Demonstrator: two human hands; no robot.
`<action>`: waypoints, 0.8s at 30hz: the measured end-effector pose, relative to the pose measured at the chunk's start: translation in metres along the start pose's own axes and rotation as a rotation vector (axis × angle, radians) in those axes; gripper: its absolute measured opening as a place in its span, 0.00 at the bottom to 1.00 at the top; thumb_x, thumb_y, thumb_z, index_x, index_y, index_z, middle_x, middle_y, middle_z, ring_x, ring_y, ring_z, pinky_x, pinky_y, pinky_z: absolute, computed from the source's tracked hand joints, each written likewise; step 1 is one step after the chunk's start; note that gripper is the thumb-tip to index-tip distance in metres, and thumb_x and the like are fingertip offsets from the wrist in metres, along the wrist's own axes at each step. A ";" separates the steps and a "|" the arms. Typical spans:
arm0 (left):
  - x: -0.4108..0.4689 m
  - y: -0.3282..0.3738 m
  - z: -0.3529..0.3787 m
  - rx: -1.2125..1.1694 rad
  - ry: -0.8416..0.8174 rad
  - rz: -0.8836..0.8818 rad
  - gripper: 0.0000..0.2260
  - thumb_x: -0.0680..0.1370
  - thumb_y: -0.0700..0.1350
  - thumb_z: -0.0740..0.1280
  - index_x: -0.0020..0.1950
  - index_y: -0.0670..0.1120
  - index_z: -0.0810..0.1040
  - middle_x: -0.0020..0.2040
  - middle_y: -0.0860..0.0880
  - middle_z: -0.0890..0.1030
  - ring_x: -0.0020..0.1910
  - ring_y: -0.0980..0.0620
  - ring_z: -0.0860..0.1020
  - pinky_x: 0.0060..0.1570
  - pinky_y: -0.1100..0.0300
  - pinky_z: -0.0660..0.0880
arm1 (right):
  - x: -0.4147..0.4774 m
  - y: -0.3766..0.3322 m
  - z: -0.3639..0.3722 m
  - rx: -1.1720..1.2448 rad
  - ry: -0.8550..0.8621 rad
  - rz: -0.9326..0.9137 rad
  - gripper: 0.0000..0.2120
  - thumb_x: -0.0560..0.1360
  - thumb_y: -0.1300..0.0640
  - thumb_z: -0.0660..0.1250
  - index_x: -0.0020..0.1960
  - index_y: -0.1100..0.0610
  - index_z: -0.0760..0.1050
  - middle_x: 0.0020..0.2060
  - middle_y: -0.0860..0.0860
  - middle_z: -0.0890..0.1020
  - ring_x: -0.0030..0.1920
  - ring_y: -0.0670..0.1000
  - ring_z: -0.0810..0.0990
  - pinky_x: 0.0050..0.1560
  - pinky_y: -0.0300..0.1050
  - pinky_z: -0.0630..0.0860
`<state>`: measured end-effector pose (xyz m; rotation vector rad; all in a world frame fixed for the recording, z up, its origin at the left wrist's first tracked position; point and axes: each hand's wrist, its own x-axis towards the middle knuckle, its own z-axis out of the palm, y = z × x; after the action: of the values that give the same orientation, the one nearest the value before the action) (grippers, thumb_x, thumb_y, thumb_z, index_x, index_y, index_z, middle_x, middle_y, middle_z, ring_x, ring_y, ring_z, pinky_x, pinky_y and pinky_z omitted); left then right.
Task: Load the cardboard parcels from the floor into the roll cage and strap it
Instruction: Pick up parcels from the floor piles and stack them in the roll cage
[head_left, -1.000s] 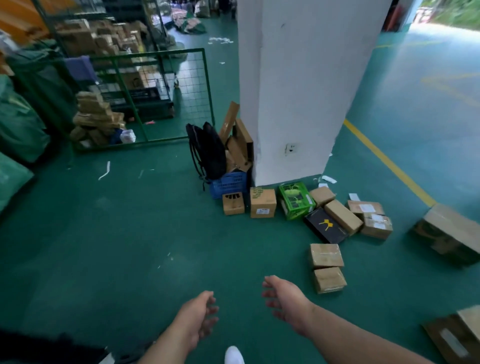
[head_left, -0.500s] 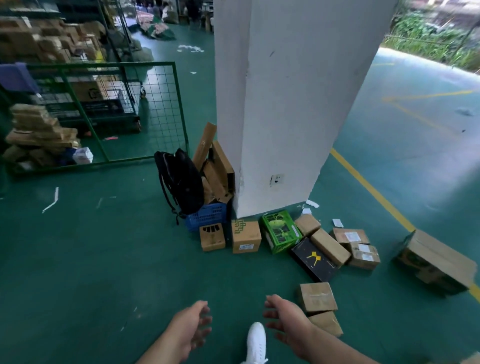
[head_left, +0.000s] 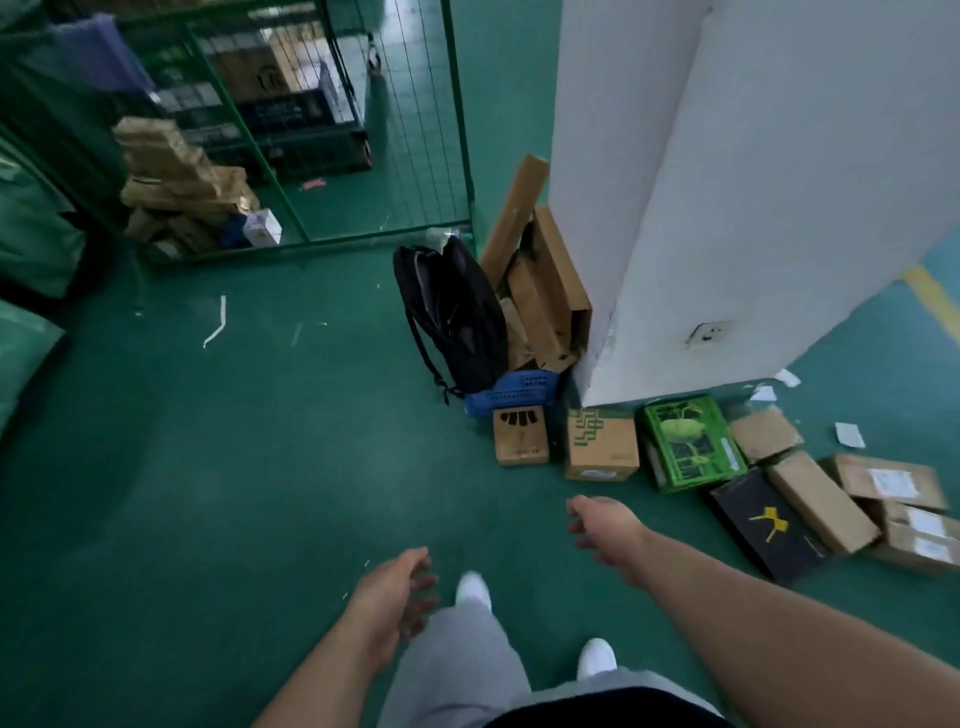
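Several cardboard parcels lie on the green floor at the foot of a white pillar: a small brown box (head_left: 520, 435), a brown box with green print (head_left: 601, 444), a green printed box (head_left: 687, 441), a black box with a yellow mark (head_left: 764, 525) and brown labelled boxes (head_left: 889, 480) further right. The green wire roll cage (head_left: 332, 130) stands at the upper left with a stack of brown parcels (head_left: 176, 182) inside. My left hand (head_left: 397, 592) hangs low with loosely curled fingers, holding nothing. My right hand (head_left: 610, 530) reaches forward, fingers relaxed and empty, short of the boxes.
A black backpack (head_left: 457, 312) leans on a blue basket (head_left: 514, 395) and folded cardboard (head_left: 545, 291) beside the white pillar (head_left: 727, 182). Green sacks (head_left: 26, 249) sit at the far left. White paper scraps litter the floor. My white shoes (head_left: 597, 657) show below.
I have stepped closer to the parcels and the view has tilted down and left. Both hands stay empty; the right hand has stretched further forward toward the boxes.
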<state>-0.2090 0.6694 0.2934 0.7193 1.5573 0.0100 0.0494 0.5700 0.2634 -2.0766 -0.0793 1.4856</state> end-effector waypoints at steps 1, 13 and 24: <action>0.018 0.014 -0.002 0.017 -0.013 -0.018 0.12 0.83 0.52 0.65 0.56 0.44 0.81 0.53 0.45 0.84 0.46 0.45 0.79 0.42 0.55 0.69 | 0.020 -0.008 0.009 -0.021 -0.002 0.021 0.11 0.82 0.50 0.61 0.56 0.56 0.75 0.47 0.52 0.80 0.42 0.51 0.76 0.39 0.43 0.67; 0.265 0.144 0.038 0.436 -0.071 -0.061 0.08 0.83 0.52 0.65 0.52 0.47 0.77 0.51 0.46 0.82 0.44 0.47 0.79 0.47 0.55 0.73 | 0.189 -0.022 0.055 -0.143 0.054 0.284 0.10 0.80 0.50 0.62 0.53 0.55 0.77 0.46 0.51 0.81 0.43 0.52 0.78 0.44 0.43 0.72; 0.547 0.077 0.171 0.517 -0.041 -0.165 0.16 0.83 0.57 0.62 0.61 0.45 0.75 0.54 0.46 0.82 0.46 0.49 0.80 0.54 0.54 0.77 | 0.505 0.018 0.010 -0.323 0.460 0.263 0.33 0.76 0.35 0.61 0.72 0.56 0.69 0.66 0.58 0.75 0.62 0.61 0.77 0.61 0.53 0.76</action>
<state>0.0096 0.9026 -0.1887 0.9805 1.5895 -0.5433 0.2267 0.7451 -0.1768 -2.7311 0.1472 1.1527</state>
